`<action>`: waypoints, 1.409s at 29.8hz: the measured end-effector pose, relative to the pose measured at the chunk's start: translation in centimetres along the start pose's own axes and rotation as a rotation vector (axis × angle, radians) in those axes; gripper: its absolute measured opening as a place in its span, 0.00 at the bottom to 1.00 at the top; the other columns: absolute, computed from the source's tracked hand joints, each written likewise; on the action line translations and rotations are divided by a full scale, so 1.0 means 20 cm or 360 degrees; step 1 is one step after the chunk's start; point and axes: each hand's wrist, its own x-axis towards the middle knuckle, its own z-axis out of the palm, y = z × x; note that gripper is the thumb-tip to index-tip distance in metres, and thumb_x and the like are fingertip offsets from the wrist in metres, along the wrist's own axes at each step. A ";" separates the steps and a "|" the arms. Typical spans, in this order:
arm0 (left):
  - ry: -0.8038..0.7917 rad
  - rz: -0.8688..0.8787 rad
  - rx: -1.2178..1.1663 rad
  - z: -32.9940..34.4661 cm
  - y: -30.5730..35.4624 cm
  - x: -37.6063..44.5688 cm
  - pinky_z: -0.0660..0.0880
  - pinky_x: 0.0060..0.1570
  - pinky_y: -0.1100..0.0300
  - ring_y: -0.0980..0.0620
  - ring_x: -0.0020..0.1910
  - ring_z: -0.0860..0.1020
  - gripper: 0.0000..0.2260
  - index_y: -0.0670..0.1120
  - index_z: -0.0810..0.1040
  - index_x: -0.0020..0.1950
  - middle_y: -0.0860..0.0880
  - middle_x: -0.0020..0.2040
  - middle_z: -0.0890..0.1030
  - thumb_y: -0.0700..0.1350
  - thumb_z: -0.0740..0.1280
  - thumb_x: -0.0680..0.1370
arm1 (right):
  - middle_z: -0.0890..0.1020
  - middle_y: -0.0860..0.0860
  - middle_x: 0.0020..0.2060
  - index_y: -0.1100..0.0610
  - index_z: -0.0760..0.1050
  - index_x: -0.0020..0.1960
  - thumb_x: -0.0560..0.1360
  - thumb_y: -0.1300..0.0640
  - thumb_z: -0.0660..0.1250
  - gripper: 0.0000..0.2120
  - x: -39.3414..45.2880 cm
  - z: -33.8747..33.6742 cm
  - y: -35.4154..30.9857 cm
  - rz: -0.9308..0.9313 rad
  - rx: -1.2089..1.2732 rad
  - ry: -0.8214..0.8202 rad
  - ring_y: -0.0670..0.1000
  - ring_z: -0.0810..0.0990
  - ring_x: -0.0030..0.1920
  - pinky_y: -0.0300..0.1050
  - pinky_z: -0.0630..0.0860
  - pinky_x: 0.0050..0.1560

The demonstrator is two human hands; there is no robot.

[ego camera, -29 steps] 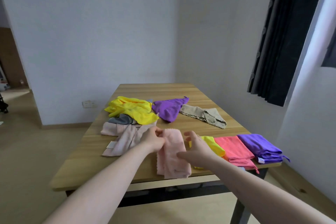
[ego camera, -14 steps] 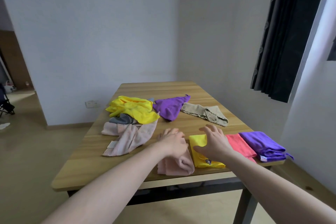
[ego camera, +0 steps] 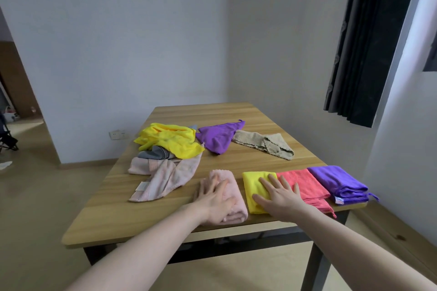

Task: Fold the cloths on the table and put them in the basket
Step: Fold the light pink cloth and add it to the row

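Observation:
My left hand (ego camera: 216,197) lies flat with straight fingers on a folded pale pink cloth (ego camera: 230,181) near the table's front edge. My right hand (ego camera: 279,195) presses flat on a folded yellow cloth (ego camera: 251,181) just right of it. Further right lie a folded coral cloth (ego camera: 303,183) and a folded purple cloth (ego camera: 338,179). Unfolded cloths sit behind: a pink one (ego camera: 169,176), a grey one (ego camera: 153,152), a yellow heap (ego camera: 170,138), a purple one (ego camera: 216,136) and a beige one (ego camera: 262,143). No basket is in view.
The wooden table (ego camera: 208,111) stands near a white wall, its far half bare. A dark curtain (ego camera: 364,40) hangs at the right. A doorway opens at the left, with floor space beside the table.
The pink cloth went from a long strip held in both hands to a shorter fold. My right hand moved off it onto the yellow cloth, and both hands now lie flat.

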 end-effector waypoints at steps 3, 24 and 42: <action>0.0073 0.0039 -0.0034 0.06 -0.01 0.01 0.37 0.79 0.42 0.40 0.80 0.32 0.32 0.58 0.41 0.83 0.52 0.81 0.31 0.63 0.49 0.82 | 0.45 0.49 0.83 0.43 0.45 0.83 0.78 0.28 0.44 0.37 -0.01 0.05 0.02 -0.0052 -0.0030 0.0025 0.57 0.39 0.82 0.69 0.36 0.77; 0.0048 0.0109 -0.0204 0.07 0.11 0.05 0.38 0.79 0.44 0.42 0.80 0.32 0.38 0.54 0.43 0.83 0.50 0.82 0.33 0.65 0.51 0.77 | 0.45 0.47 0.83 0.41 0.46 0.82 0.79 0.28 0.46 0.36 0.01 0.08 0.10 -0.0125 0.0033 0.0040 0.54 0.39 0.82 0.65 0.36 0.78; 0.0339 0.0246 -0.0269 -0.07 -0.15 -0.01 0.48 0.79 0.51 0.52 0.82 0.49 0.27 0.55 0.61 0.80 0.52 0.83 0.52 0.59 0.54 0.80 | 0.54 0.45 0.82 0.40 0.54 0.81 0.79 0.33 0.56 0.33 0.03 -0.06 -0.03 -0.0064 0.0365 0.0355 0.53 0.47 0.82 0.67 0.43 0.78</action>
